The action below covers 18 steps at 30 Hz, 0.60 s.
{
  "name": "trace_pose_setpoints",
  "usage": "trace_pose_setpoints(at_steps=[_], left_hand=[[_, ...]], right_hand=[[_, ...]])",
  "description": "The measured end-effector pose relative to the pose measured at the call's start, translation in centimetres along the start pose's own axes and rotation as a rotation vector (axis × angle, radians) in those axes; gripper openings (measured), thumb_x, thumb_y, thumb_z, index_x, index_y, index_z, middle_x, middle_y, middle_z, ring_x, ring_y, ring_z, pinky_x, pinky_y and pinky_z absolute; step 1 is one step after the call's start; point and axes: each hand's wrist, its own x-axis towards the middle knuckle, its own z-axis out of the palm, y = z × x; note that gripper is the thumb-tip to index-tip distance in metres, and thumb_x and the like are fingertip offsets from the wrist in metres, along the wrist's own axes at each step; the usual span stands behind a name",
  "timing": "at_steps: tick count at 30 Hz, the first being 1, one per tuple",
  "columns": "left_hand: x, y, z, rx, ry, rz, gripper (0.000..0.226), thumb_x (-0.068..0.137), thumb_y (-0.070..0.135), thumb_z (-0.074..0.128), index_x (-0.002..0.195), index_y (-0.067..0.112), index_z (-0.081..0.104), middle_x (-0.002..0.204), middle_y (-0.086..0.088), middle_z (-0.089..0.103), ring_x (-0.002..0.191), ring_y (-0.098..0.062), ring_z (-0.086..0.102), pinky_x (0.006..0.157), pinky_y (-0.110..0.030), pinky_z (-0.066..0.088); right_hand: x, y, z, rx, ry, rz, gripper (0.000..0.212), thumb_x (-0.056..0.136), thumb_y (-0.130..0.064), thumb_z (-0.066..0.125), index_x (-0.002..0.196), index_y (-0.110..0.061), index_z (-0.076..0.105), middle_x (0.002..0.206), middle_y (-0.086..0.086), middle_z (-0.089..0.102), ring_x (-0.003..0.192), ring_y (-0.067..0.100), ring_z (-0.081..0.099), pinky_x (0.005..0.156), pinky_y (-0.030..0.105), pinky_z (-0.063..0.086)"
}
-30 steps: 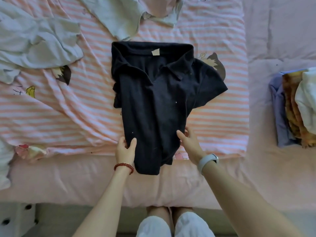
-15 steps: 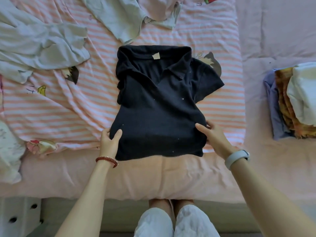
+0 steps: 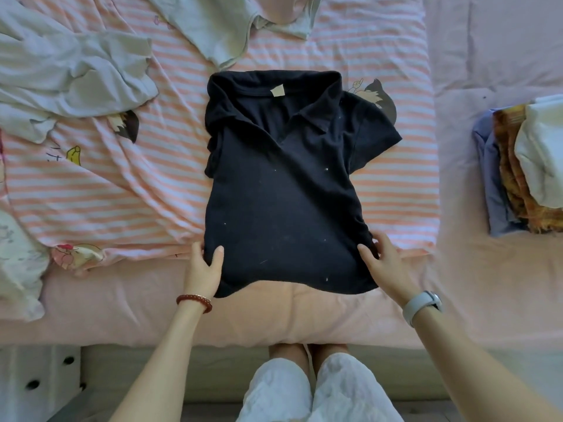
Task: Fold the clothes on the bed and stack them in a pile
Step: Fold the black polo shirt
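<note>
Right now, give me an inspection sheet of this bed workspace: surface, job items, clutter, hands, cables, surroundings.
Surface: pink bed with a pink-and-white striped sheet lying wrinkled over it.
Job's things: dark polo shirt laid flat, collar away from the person, left sleeve tucked in, right sleeve still out. Folded pile at the right edge of the bed.
Clutter: unfolded pale garments at upper left and top centre; another pale cloth at the left edge.
Hands: left hand and right hand each pinch a bottom corner of the shirt.
Cables: nothing seen.
Surroundings: white perforated panel below the bed at lower left; the person's knees at bottom centre.
</note>
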Motion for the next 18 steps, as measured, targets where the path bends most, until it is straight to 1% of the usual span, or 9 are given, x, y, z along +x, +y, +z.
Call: trace_pose_setpoints(at_steps=[2, 4, 6, 8, 9, 11, 13, 16, 18], left_hand=[[-0.7, -0.5, 0.7, 0.041, 0.022, -0.03, 0.026, 0.093, 0.027, 0.053, 0.111, 0.012, 0.042, 0.104, 0.0, 0.052, 0.097, -0.024, 0.052, 0.078, -0.03, 0.037], [-1.1, -0.9, 1.4, 0.148, 0.033, -0.102, 0.033, 0.092, 0.029, 0.053, 0.116, 0.009, 0.041, 0.108, -0.005, 0.055, 0.101, -0.031, 0.054, 0.077, -0.032, 0.039], [-1.3, -1.3, 1.9, 0.254, 0.001, -0.176, 0.047, 0.09, 0.029, 0.055, 0.128, 0.01, 0.036, 0.125, -0.012, 0.05, 0.11, -0.035, 0.052, 0.084, -0.038, 0.043], [-1.2, -1.1, 2.1, 0.273, -0.022, -0.195, 0.06, 0.088, 0.028, 0.059, 0.138, 0.012, 0.029, 0.138, -0.014, 0.038, 0.123, -0.034, 0.042, 0.097, -0.044, 0.039], [-0.9, -0.8, 2.1, 0.261, 0.0, -0.167, 0.06, 0.088, 0.027, 0.06, 0.138, 0.012, 0.03, 0.139, -0.014, 0.037, 0.125, -0.033, 0.039, 0.099, -0.044, 0.037], [0.0, 0.3, 1.8, 0.216, 0.082, -0.068, 0.049, 0.088, 0.025, 0.058, 0.131, 0.011, 0.04, 0.133, -0.013, 0.042, 0.123, -0.03, 0.04, 0.099, -0.042, 0.036], [1.2, 2.0, 1.3, 0.15, 0.135, 0.009, 0.04, 0.089, 0.023, 0.056, 0.125, 0.009, 0.046, 0.126, -0.012, 0.047, 0.116, -0.027, 0.045, 0.096, -0.037, 0.038], [3.7, 5.0, 0.6, 0.077, 0.192, 0.084, 0.034, 0.093, 0.019, 0.05, 0.125, 0.007, 0.049, 0.123, -0.01, 0.051, 0.102, -0.017, 0.05, 0.086, -0.026, 0.038], [5.6, 7.0, 0.1, 0.022, 0.215, 0.096, 0.034, 0.094, 0.02, 0.047, 0.126, 0.008, 0.05, 0.126, -0.009, 0.052, 0.1, -0.013, 0.05, 0.087, -0.024, 0.039]], right_hand=[[-0.2, 0.7, 0.0, -0.031, 0.033, 0.01, 0.022, 0.092, -0.019, 0.055, 0.113, -0.02, 0.048, 0.091, -0.005, 0.056, 0.081, 0.005, 0.053, 0.066, 0.018, 0.039], [-0.2, 1.7, 0.0, -0.117, 0.016, 0.084, 0.025, 0.091, -0.017, 0.053, 0.116, -0.015, 0.049, 0.089, -0.003, 0.056, 0.077, 0.012, 0.054, 0.063, 0.024, 0.039], [-0.3, 2.9, 0.1, -0.197, -0.009, 0.18, 0.03, 0.091, -0.011, 0.049, 0.121, -0.009, 0.05, 0.091, 0.003, 0.06, 0.076, 0.018, 0.055, 0.063, 0.029, 0.04], [-0.3, 3.4, 0.2, -0.258, 0.017, 0.237, 0.037, 0.09, -0.008, 0.047, 0.127, -0.006, 0.047, 0.103, 0.01, 0.06, 0.087, 0.023, 0.054, 0.072, 0.031, 0.04], [-0.2, 3.4, 0.2, -0.282, 0.05, 0.233, 0.04, 0.089, -0.007, 0.046, 0.129, -0.004, 0.045, 0.113, 0.013, 0.058, 0.094, 0.026, 0.054, 0.077, 0.032, 0.041], [0.3, 2.6, 0.4, -0.323, 0.121, 0.188, 0.044, 0.087, -0.005, 0.045, 0.131, -0.004, 0.044, 0.129, 0.017, 0.048, 0.11, 0.03, 0.05, 0.085, 0.034, 0.041], [1.1, 1.0, 0.7, -0.324, 0.179, 0.134, 0.046, 0.087, -0.007, 0.043, 0.133, -0.006, 0.042, 0.134, 0.015, 0.042, 0.118, 0.029, 0.046, 0.091, 0.035, 0.04], [2.7, -2.8, 1.4, -0.329, 0.259, -0.022, 0.042, 0.088, -0.008, 0.044, 0.131, -0.006, 0.044, 0.13, 0.013, 0.046, 0.118, 0.028, 0.045, 0.094, 0.036, 0.039], [3.8, -5.6, 2.0, -0.342, 0.327, -0.176, 0.039, 0.087, -0.003, 0.046, 0.126, -0.003, 0.048, 0.121, 0.015, 0.05, 0.111, 0.029, 0.048, 0.089, 0.035, 0.039]])
